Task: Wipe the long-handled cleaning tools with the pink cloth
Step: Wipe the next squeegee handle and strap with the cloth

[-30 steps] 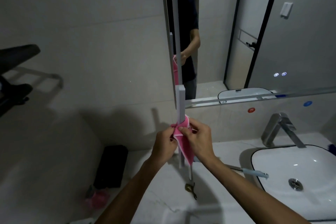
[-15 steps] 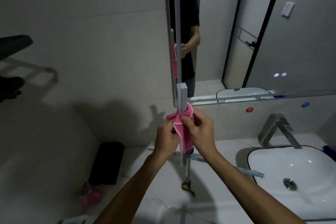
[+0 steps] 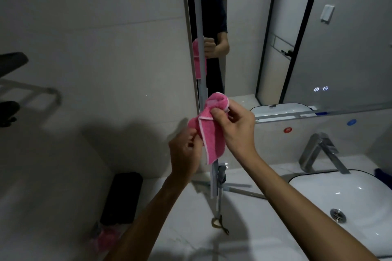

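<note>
Holding tool [image 3: 213, 178] upright over counter [image 3: 182, 229], cloth [image 3: 209, 127] wrapped around shaft for wiping. Right hand [image 3: 235, 127] pinching cloth's upper fold; left hand [image 3: 185, 154] pinching its lower edge, keeping wrap snug.

cloth [image 3: 212, 133]: pink, pale edging | pole [image 3: 214, 180]: pale grey-blue | basin [image 3: 347, 197], right of pole: white, dark rim | tap [image 3: 318, 152]: silver | dots above tap: red [image 3: 287, 130], blue [image 3: 351, 122] | box [image 3: 123, 197], left of pole: black
</note>
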Demonstrator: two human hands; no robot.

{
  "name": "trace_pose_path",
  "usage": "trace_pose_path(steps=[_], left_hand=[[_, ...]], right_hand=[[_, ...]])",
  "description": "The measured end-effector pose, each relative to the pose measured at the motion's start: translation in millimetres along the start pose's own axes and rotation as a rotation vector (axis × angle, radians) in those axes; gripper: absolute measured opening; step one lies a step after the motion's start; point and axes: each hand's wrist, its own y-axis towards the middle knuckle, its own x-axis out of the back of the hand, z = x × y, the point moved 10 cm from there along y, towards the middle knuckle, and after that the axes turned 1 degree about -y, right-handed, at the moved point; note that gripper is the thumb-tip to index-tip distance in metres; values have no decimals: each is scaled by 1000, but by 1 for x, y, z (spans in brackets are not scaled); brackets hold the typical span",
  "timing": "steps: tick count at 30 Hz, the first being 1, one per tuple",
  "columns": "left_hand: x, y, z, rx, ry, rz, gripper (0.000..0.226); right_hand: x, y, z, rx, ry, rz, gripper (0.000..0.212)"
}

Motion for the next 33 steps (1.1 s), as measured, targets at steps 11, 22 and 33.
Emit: trace_pose_path(steps=[11,22,33], left_hand=[[23,59,-48,-59,-42,-126,13],[16,72,-30,-61,-61,-82,8],[-30,74,-14,-40,-68,127,3]], right_hand=[[-26,-7,-47,-130,-97,125,21],[-33,-6,-75,-129,-146,117,21],[-13,15,-75,-120,-246,91,16]])
